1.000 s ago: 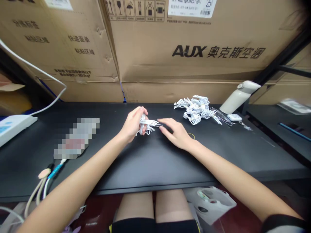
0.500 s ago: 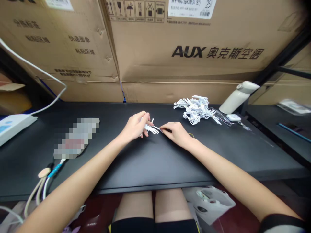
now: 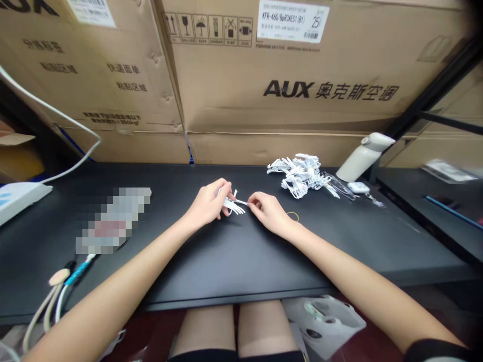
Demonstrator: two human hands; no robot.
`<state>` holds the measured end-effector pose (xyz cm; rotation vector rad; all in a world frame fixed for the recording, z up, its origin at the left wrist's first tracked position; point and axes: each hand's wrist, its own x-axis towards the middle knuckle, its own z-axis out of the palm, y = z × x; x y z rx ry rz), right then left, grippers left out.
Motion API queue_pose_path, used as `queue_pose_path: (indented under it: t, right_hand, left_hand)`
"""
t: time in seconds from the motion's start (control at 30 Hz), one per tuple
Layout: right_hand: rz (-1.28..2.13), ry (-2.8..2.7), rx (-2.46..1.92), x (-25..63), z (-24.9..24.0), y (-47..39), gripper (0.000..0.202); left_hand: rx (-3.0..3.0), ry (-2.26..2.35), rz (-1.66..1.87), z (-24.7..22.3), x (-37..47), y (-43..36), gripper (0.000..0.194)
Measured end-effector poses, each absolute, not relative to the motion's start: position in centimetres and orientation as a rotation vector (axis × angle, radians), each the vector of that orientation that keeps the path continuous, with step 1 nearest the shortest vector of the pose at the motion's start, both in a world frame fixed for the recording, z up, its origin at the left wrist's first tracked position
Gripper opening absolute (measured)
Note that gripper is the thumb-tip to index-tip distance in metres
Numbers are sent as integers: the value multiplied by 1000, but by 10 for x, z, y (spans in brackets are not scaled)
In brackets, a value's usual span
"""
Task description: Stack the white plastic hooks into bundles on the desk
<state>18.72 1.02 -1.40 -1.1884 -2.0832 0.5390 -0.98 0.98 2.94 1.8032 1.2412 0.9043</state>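
Over the middle of the black table, my left hand (image 3: 212, 202) is closed around a bundle of thin white strands (image 3: 235, 206), whose loose ends fan out to the right. My right hand (image 3: 266, 210) pinches the tip of one white strand (image 3: 242, 202) that sticks out from the bundle, between thumb and forefinger. What exactly the strands are is too small to tell. A thin yellow rubber band (image 3: 293, 215) lies beside my right wrist, partly hidden by it. Farther back is a pile of similar white bundles (image 3: 302, 173).
At the back right stand a tilted-looking white bottle (image 3: 360, 158) and a small white case (image 3: 358, 187). A blurred-out flat object (image 3: 113, 221) with a cable lies to the left, near a white power strip (image 3: 22, 198). Large cardboard boxes (image 3: 226, 110) line the table's back edge.
The view has shifted slightly. My right hand's fingers have curled in more around the strand's tip, and more of the yellow rubber band shows. My left hand still holds the bundle.
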Motion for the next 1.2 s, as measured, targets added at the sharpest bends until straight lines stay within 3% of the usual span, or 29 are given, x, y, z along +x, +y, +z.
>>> queue_pose_path:
  t: [0.37, 0.7, 1.07, 1.2]
  right_hand:
    - [1347, -1844, -1252, 206, 9, 18, 16]
    - [1090, -2047, -1175, 206, 10, 15, 20]
    - [1516, -1995, -1198, 225, 19, 23, 18]
    - [1470, -1959, -1241, 227, 20, 23, 15]
  left_hand:
    - [1771, 1241, 870, 28, -10, 12, 32]
    - [1780, 1244, 914, 25, -12, 14, 34]
    - [1825, 1259, 849, 29, -13, 13, 34]
    - [1776, 1257, 882, 29, -13, 15, 32]
